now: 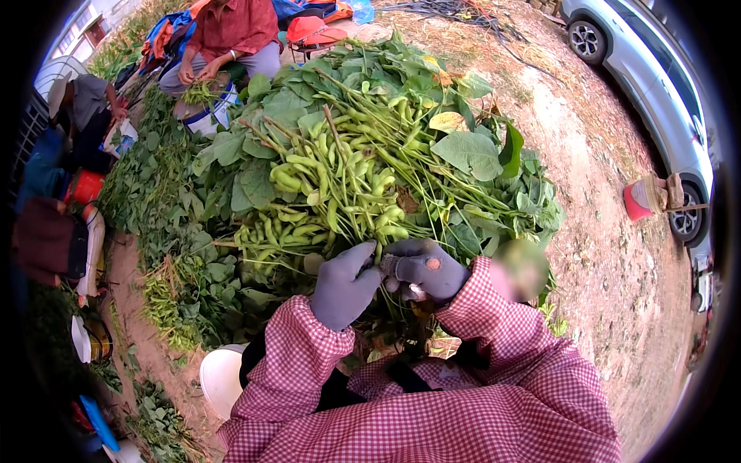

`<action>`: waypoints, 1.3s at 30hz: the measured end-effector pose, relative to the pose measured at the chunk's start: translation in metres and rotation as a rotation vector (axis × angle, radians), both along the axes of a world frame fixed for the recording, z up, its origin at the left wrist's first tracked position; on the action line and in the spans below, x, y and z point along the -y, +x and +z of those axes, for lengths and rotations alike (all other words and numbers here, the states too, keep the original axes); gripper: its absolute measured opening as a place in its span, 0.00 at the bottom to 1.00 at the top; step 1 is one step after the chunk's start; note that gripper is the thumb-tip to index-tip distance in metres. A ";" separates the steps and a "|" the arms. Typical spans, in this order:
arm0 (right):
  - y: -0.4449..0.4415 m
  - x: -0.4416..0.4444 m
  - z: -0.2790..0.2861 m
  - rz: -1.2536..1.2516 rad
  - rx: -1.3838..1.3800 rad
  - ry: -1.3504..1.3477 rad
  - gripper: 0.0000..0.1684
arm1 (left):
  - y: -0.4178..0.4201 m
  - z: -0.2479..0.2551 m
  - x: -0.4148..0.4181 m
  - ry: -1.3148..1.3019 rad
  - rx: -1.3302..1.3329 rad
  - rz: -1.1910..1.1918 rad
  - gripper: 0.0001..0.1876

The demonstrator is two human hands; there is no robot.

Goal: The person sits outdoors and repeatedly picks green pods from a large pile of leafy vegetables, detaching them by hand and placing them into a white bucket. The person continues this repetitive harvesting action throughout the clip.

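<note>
Both my hands wear grey gloves and meet at the near edge of a big heap of leafy soybean plants [324,168]. My left hand [347,283] has its thumb and fingers closed on a green soybean pod [378,252]. Close against it, my right hand [425,269] has bent fingers at the pod's other side; its glove has a hole on the back. What lies inside its fingers is hidden. Stems thick with green pods [341,173] lie just beyond both hands, tips towards me.
A white bucket [223,379] stands by my left side. Across the heap a person in a red shirt [234,29] handles pods over a white and blue bucket [211,116]. Other people sit at the left. A red bucket [637,199] and a silver car [648,75] are at the right.
</note>
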State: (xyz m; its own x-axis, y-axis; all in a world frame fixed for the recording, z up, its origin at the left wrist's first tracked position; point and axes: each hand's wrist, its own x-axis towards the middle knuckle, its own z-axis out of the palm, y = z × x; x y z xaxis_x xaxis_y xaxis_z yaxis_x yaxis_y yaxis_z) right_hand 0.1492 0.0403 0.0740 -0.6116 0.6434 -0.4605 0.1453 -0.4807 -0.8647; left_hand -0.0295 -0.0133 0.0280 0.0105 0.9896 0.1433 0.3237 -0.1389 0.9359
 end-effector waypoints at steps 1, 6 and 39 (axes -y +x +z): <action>0.003 -0.007 -0.009 0.037 -0.017 0.006 0.17 | 0.001 -0.008 -0.007 0.146 -0.155 0.006 0.22; 0.023 -0.038 -0.033 0.147 -0.060 0.041 0.14 | 0.023 -0.012 -0.027 0.159 -0.335 0.077 0.20; 0.039 -0.052 -0.032 0.169 0.020 0.223 0.15 | 0.049 0.007 -0.057 -0.627 0.701 0.305 0.10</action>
